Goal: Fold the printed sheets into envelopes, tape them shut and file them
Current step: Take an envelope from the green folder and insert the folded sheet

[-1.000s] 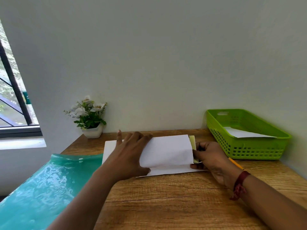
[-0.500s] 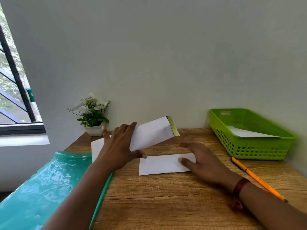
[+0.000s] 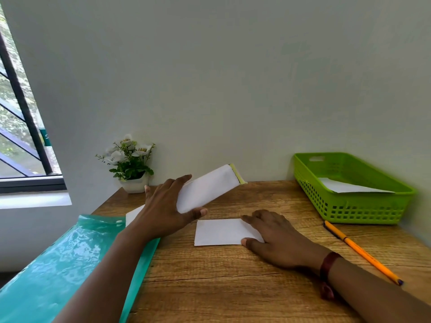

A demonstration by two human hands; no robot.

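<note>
Hands: two, left hand (image 3: 163, 213), right hand (image 3: 277, 238)
Envelope (image 3: 207, 190): one
Sheets (image 3: 219, 231): three
Basket (image 3: 354, 206): one
Pencil (image 3: 361, 252): one
Folder (image 3: 70, 259): one
Flowerpot (image 3: 134, 185): one

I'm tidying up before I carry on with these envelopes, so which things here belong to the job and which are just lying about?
For the job: white paper envelope with yellow strip in left hand; folded white sheet under right hand; green plastic basket; probably teal plastic folder.
Lying about: orange pencil; white pot of flowers.
</note>
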